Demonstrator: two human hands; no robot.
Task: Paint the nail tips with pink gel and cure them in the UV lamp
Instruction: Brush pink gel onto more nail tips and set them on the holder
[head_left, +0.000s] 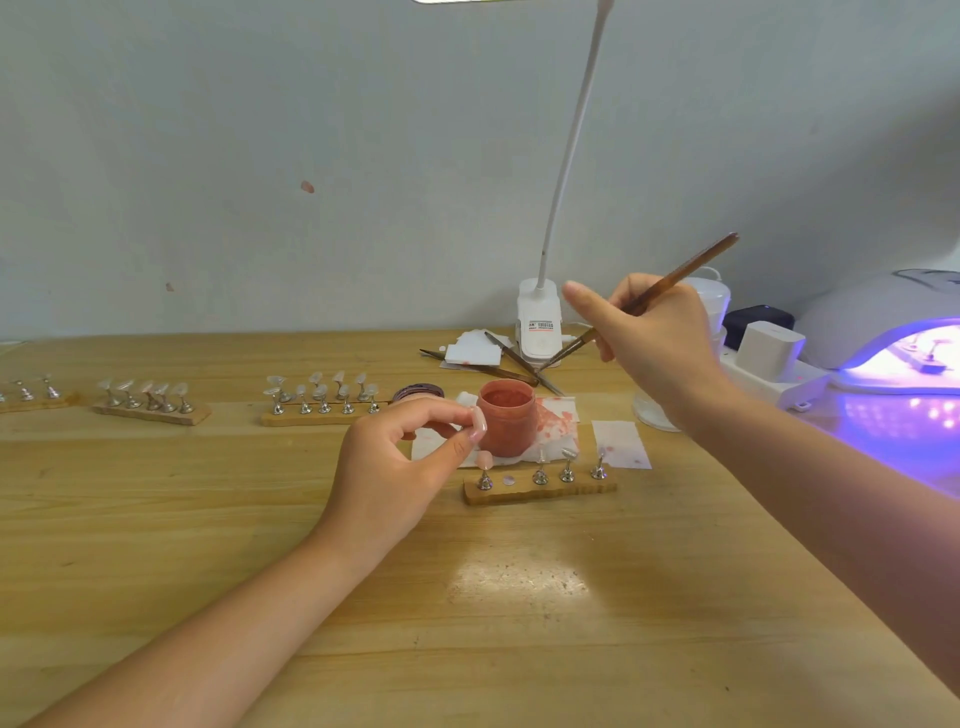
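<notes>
Two hands: both busy, at the middle of the frame.
Left hand (395, 457): thumb and fingertips pinch a single nail tip (477, 420), held just left of the pink gel jar (506, 415); whether the tip touches the jar I cannot tell.
Right hand (654, 332): fingers curl round a brown brush (675, 275), bristle end pointing down-left, lifted above the counter and apart from the jar.
Near stand (540, 491): a wooden strip just below the jar, right of centre, carrying four metal holders; one socket between them looks vacant.
Step in hand: painting, judged from the brush raised and one tip held free.
Next move: probably dipping the brush in the open jar, then steady strokes along the pinched tip; a light load would avoid flooding the edges.
Other stands (322, 410): rows of tips on holders at centre left and far left.
UV lamp (883, 343): right edge of the frame, glowing violet, with a stand already inside.
Counter (519, 597): pale wood, with stained paper under the jar.
</notes>
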